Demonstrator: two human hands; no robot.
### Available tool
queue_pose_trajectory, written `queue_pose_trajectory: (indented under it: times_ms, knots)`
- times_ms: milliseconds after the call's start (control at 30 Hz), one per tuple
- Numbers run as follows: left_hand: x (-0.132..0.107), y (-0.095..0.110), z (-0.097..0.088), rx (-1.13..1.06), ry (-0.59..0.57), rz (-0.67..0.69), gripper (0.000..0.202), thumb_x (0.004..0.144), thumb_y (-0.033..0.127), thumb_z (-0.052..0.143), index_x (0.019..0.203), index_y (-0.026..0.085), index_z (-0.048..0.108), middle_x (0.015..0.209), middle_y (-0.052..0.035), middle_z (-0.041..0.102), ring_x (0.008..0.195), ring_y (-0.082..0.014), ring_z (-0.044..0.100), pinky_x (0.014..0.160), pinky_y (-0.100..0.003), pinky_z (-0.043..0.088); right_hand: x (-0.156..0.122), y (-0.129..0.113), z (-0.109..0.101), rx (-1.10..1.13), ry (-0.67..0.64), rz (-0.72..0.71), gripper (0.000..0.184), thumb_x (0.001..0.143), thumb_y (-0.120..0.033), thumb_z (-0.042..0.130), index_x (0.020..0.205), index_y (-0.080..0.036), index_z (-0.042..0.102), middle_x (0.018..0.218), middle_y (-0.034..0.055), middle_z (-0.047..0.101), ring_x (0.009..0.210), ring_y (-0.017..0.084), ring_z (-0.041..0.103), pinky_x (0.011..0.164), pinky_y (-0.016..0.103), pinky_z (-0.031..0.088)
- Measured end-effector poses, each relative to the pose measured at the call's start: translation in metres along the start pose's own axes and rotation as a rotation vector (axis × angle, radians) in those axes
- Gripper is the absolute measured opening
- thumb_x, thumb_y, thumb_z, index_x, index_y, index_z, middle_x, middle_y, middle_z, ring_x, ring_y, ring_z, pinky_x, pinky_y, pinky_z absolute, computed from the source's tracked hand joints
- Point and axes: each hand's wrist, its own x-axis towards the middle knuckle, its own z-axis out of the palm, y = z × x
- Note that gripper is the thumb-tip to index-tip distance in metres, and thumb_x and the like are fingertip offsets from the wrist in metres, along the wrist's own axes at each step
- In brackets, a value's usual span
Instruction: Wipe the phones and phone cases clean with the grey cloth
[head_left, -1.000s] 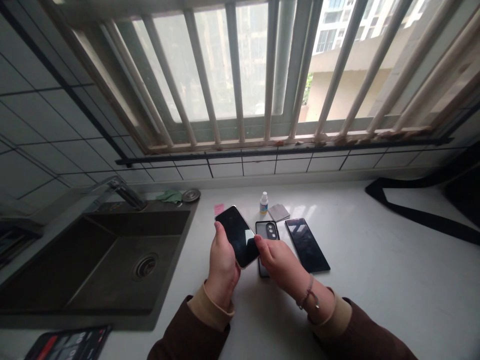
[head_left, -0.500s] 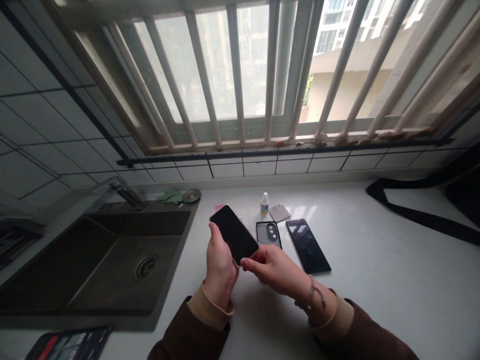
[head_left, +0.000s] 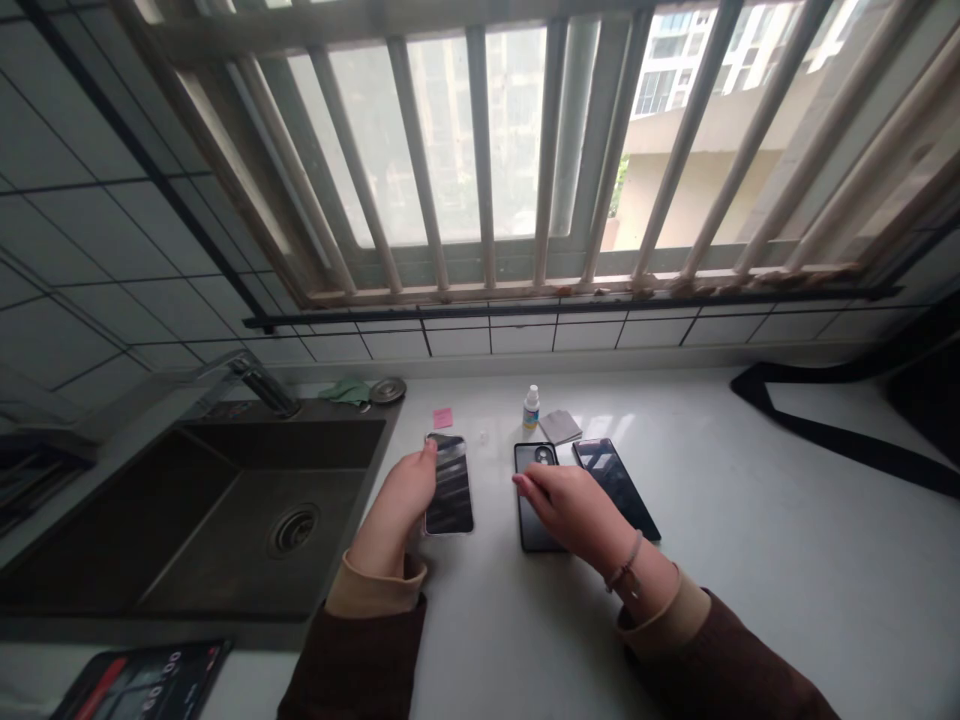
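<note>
My left hand (head_left: 399,498) grips a smartphone (head_left: 451,490) by its left edge, thumb on top. Window light streaks the dark screen, and a clear rim shows around it. The phone is at or just above the counter; I cannot tell which. Over a black-rimmed phone case (head_left: 534,530) is my right hand (head_left: 564,498), its fingers curled together. Whatever they may pinch is hidden. The case lies on the counter, its camera cut-outs at the far end. A second dark phone (head_left: 621,488) lies just right of it, partly behind my right wrist.
Behind the case are a small white-capped bottle (head_left: 531,408) and a folded grey cloth (head_left: 561,427). A pink slip (head_left: 442,418) lies beyond the held phone. On the left is a dark sink (head_left: 225,540) with a faucet (head_left: 262,385). A black strap (head_left: 817,430) crosses the right side.
My left hand has lowered the phone leftward to the counter and turned it more upright in view. My right hand has come off the phone and moved right, over the case.
</note>
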Motion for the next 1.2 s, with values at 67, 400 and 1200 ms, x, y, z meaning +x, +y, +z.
queue_pose_trajectory:
  times_ms: [67,400,1200]
  knots:
    - [0.002,-0.003,-0.001,0.253,-0.028,0.046,0.050,0.095,0.060,0.060,0.068,0.019,0.072,0.073,-0.0162,0.075,0.078,-0.0335,0.075,0.075,-0.038,0.055,0.001,0.001,0.000,-0.103,0.038,0.092,0.043,0.112,-0.040,0.044,0.079,-0.021,0.063,0.071,0.0036,0.069,0.064,0.017,0.061,0.063,0.030,0.029]
    - [-0.002,0.001,0.003,0.762,-0.005,0.074,0.045,0.102,0.042,0.043,0.078,0.016,0.072,0.102,-0.0281,0.077,0.110,-0.0404,0.073,0.096,-0.043,0.048,0.005,0.023,-0.005,-0.423,0.032,0.430,0.028,0.111,-0.035,0.046,0.098,-0.018,0.064,0.094,0.0121,0.079,0.081,0.024,0.076,0.061,0.031,0.035]
    - [-0.024,0.004,0.027,1.055,0.167,0.026,0.068,0.086,0.061,0.065,0.122,0.003,0.063,0.117,-0.0287,0.070,0.113,-0.0424,0.068,0.093,-0.045,0.051,0.006,0.020,0.007,-0.313,-0.048,0.476,0.022,0.108,-0.025,0.049,0.101,-0.012,0.065,0.093,0.0193,0.078,0.086,0.030,0.079,0.068,0.032,0.045]
